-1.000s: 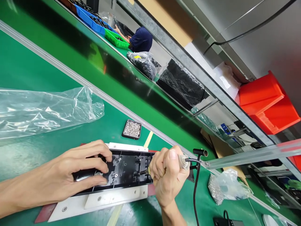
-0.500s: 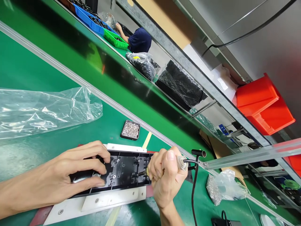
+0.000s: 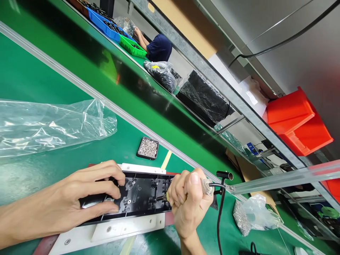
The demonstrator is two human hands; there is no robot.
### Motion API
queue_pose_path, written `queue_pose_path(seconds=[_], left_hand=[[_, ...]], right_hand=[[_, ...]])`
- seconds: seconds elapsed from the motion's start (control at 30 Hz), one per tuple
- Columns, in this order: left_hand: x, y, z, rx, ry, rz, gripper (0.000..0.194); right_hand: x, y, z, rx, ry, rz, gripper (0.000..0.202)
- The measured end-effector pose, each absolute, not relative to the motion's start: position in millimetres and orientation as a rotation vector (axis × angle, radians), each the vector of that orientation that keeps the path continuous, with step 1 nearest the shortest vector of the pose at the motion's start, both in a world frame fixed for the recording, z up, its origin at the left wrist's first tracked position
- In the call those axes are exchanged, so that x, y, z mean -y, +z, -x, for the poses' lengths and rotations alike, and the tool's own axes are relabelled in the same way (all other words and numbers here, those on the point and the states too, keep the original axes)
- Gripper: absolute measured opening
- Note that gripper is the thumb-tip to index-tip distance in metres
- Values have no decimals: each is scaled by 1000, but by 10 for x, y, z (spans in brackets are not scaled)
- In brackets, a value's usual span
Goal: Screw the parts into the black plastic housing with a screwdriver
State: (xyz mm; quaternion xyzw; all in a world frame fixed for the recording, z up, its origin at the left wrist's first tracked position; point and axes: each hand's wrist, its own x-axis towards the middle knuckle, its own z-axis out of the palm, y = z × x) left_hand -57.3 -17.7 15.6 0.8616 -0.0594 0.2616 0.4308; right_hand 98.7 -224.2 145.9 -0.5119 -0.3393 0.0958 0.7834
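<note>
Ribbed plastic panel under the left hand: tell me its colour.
The panel is black; the head view shows it best.

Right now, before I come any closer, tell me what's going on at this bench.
A person is working on a long black plastic part, which lies between white blocks. The left hand is spread over the part's left end. The right hand grips a corded tool, its tip down at the part; whether it touches is hard to tell. Just beyond sits a small tray of tiny metal pieces. Farther back, a co-worker in dark blue is visible.
</note>
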Motion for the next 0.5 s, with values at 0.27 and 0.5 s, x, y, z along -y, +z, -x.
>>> queue_pose_path(seconds=[0.27, 0.5], left_hand=[[167, 179, 583, 130, 622, -2193, 23], [174, 201, 582, 159, 623, -2150, 20]], right_hand=[[2230, 1465, -989, 745, 200, 1104, 57], [2234, 1463, -981, 751, 184, 1110, 57]])
